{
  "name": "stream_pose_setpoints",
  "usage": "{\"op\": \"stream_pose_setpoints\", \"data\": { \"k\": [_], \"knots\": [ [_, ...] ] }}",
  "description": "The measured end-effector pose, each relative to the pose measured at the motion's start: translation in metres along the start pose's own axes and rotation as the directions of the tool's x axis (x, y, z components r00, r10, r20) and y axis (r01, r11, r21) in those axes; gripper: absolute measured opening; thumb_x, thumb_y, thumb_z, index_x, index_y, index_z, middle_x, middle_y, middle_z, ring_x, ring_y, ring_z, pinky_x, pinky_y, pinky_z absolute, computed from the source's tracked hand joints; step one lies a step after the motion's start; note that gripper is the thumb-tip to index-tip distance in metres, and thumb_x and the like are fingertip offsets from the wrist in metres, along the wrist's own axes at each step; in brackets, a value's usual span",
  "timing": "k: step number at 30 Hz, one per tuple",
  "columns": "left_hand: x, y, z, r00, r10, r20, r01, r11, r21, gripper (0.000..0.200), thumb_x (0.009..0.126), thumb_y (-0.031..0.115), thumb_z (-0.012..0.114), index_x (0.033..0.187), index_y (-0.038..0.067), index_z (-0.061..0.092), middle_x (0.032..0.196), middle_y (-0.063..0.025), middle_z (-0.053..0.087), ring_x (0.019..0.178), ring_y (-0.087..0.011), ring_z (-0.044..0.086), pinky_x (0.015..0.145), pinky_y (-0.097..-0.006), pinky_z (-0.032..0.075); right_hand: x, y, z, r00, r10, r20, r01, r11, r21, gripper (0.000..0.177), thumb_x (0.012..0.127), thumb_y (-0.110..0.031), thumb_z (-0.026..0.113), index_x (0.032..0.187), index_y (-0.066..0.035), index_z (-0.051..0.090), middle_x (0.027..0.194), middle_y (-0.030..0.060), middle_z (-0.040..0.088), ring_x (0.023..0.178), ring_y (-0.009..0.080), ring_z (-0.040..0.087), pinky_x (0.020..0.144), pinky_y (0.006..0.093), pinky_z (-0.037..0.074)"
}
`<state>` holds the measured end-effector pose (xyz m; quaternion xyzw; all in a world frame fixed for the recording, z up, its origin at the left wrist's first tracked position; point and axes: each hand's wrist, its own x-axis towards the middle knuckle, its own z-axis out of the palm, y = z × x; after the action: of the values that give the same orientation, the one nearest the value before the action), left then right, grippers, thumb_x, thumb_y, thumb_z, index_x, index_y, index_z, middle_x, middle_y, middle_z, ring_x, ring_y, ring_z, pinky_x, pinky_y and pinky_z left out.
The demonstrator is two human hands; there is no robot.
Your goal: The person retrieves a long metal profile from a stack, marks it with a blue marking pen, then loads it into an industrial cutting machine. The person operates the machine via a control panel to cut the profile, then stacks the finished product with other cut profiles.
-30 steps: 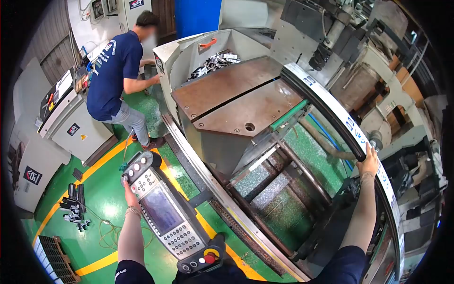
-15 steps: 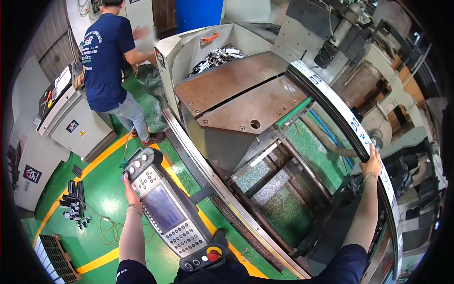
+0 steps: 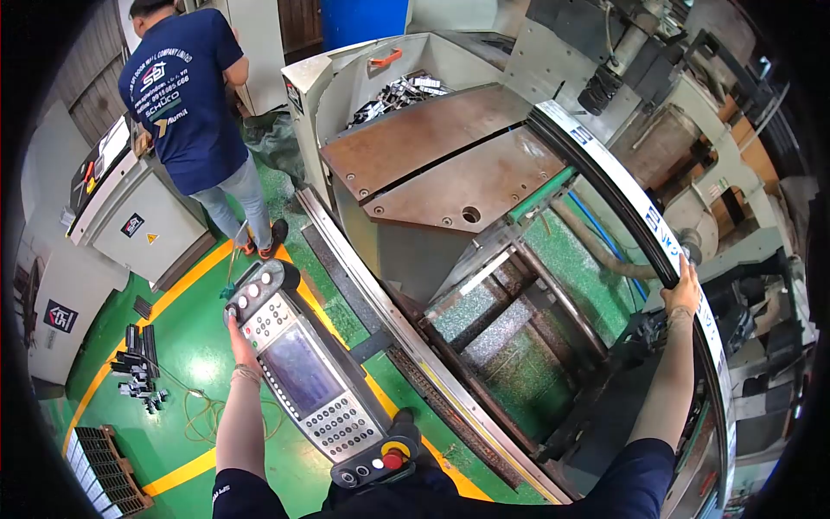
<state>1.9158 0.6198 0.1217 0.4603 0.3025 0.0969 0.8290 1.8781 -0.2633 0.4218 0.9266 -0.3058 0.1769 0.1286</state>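
My left hand (image 3: pixel 243 348) is at the upper left edge of a machine control panel (image 3: pixel 339 418), closed at its edge with a digit on a button near the corner. Some of its fingers are hidden by the panel. On the panel are a dark screen (image 3: pixel 303 374), rows of keys and a red stop button (image 3: pixel 393 458). My right hand (image 3: pixel 680 292) is wrapped round a long window-frame profile (image 3: pixel 627 190), dark on its inner side, with white printed film on top. The profile's far end lies by the brown metal saw table (image 3: pixel 432 164).
A co-worker (image 3: pixel 194 112) in a navy shirt stands at the upper left beside a grey cabinet (image 3: pixel 143 229). Metal offcuts (image 3: pixel 402 95) fill a bin behind the saw table. A long rail (image 3: pixel 415 346) crosses the floor, where black profile pieces (image 3: pixel 138 368) and a cable lie.
The co-worker has turned their back more fully and lowered their arm. My view has shifted slightly. Both my hands keep their places on the panel and the profile.
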Motion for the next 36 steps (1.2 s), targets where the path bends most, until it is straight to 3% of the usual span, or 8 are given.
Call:
{"op": "stream_pose_setpoints", "data": {
  "k": [2,5,9,21,25,28,36],
  "knots": [
    [0.001,0.008,0.000,0.986,-0.116,0.121,0.129,0.986,-0.106,0.057,0.094,0.050,0.050,0.137,0.013,0.051,0.129,-0.0081,0.062,0.110,-0.0229,0.064,0.097,-0.0367,0.049,0.000,-0.001,0.000,1.000,0.012,0.011,-0.012,1.000,-0.002,0.107,0.058,-0.006,0.084,0.150,-0.030,0.036,0.147,0.0186,0.045,0.133,0.0344,0.047,0.110,0.0440,0.039],
    [0.006,0.011,0.004,0.994,-0.090,0.054,0.093,0.994,-0.058,0.054,0.093,0.049,0.051,0.133,0.012,0.053,0.122,-0.0088,0.066,0.102,-0.0242,0.068,0.091,-0.0371,0.053,0.001,0.001,0.003,1.000,0.010,0.006,-0.010,1.000,0.006,0.107,0.058,-0.006,0.084,0.150,-0.030,0.036,0.148,0.0187,0.044,0.133,0.0346,0.047,0.111,0.0443,0.038],
    [0.002,0.015,0.008,0.985,-0.154,0.080,0.162,0.981,-0.111,0.055,0.090,0.051,0.053,0.127,0.011,0.059,0.113,-0.0120,0.070,0.096,-0.0256,0.070,0.085,-0.0384,0.056,0.001,-0.001,0.003,1.000,0.027,0.004,-0.027,0.999,0.022,0.105,0.059,-0.006,0.083,0.150,-0.031,0.036,0.148,0.0182,0.043,0.134,0.0344,0.046,0.111,0.0449,0.038],
    [0.011,0.018,0.006,0.995,-0.092,0.024,0.094,0.989,-0.110,0.047,0.088,0.041,0.058,0.124,0.011,0.058,0.117,-0.0106,0.067,0.101,-0.0263,0.067,0.091,-0.0385,0.054,-0.001,-0.007,0.000,0.998,0.059,-0.011,-0.059,0.998,-0.016,0.103,0.060,-0.007,0.084,0.148,-0.032,0.037,0.146,0.0137,0.045,0.135,0.0330,0.044,0.111,0.0455,0.037],
    [0.010,0.020,0.008,0.989,-0.143,0.036,0.147,0.980,-0.132,0.047,0.088,0.041,0.058,0.124,0.011,0.058,0.116,-0.0111,0.067,0.101,-0.0264,0.067,0.091,-0.0380,0.054,-0.001,-0.004,0.002,0.999,0.052,-0.007,-0.052,0.999,-0.008,0.105,0.059,-0.009,0.088,0.148,-0.032,0.037,0.146,0.0133,0.045,0.136,0.0324,0.043,0.111,0.0457,0.037],
    [0.003,0.022,0.016,0.991,-0.133,-0.006,0.131,0.982,-0.134,0.046,0.086,0.042,0.059,0.120,0.010,0.060,0.110,-0.0125,0.070,0.091,-0.0269,0.071,0.083,-0.0388,0.058,-0.002,-0.007,-0.002,0.998,0.060,-0.003,-0.060,0.998,-0.015,0.104,0.059,-0.008,0.087,0.148,-0.032,0.037,0.147,0.0133,0.045,0.135,0.0323,0.044,0.110,0.0460,0.037],
    [0.011,0.018,0.010,0.992,-0.124,-0.001,0.122,0.982,-0.141,0.047,0.086,0.042,0.059,0.121,0.010,0.059,0.110,-0.0127,0.070,0.089,-0.0269,0.072,0.081,-0.0393,0.059,0.000,0.000,0.006,0.998,0.056,-0.015,-0.057,0.998,-0.038,0.106,0.059,-0.009,0.085,0.149,-0.033,0.034,0.148,0.0133,0.043,0.136,0.0336,0.042,0.109,0.0498,0.038]
  ]
}}
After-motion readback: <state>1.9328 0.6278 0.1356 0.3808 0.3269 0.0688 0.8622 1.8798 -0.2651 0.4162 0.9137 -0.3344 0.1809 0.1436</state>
